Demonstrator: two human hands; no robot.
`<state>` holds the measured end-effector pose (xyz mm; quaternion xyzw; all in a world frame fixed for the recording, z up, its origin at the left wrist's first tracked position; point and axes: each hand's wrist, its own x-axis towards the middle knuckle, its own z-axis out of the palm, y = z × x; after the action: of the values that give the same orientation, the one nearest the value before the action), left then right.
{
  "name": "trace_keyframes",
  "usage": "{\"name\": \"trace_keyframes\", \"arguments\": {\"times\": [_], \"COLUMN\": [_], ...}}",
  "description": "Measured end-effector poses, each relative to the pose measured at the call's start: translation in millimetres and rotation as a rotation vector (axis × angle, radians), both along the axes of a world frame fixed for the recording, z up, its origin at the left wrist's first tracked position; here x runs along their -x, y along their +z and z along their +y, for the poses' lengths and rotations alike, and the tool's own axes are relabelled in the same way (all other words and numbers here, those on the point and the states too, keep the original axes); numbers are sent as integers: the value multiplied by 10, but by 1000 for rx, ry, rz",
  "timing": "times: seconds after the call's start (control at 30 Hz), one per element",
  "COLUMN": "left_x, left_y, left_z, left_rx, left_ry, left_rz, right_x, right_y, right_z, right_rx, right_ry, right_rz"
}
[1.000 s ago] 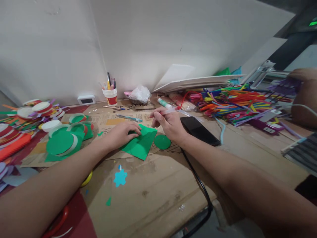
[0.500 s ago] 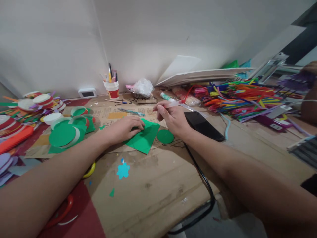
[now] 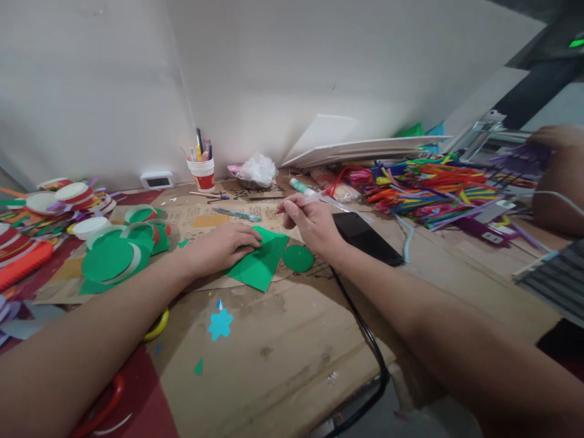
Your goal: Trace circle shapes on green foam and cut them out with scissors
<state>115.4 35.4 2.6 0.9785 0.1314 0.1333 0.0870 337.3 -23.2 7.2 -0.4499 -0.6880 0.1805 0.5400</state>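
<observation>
Only your view has shifted | left hand point(image 3: 223, 248), loosely open, rests on green sheet point(image 3: 262, 266) atop bench point(image 3: 283, 365), likely steadying it | right hand point(image 3: 318, 228) pinches maybe a clear pen point(image 3: 312, 198), beside the sheet

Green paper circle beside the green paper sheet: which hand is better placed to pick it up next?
Probably the right hand: it is nearer the circle, though holding a translucent stick. The left hand rests on the sheet.

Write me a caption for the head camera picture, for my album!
Left hand on green paper, right hand beside a green circle, bright craft strips beyond.
</observation>
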Motion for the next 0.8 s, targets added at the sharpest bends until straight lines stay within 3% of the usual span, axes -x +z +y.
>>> {"name": "trace_keyframes", "arguments": {"times": [0.2, 0.8], "left_x": [-1, 33], "left_y": [25, -29], "left_z": [-15, 8], "left_rx": [-36, 73], "left_ry": [-33, 13], "left_rz": [22, -1], "right_x": [0, 8], "right_y": [34, -13], "right_z": [-3, 14], "right_rx": [5, 122], "right_ry": [-21, -33], "right_rz": [-29, -139]}}
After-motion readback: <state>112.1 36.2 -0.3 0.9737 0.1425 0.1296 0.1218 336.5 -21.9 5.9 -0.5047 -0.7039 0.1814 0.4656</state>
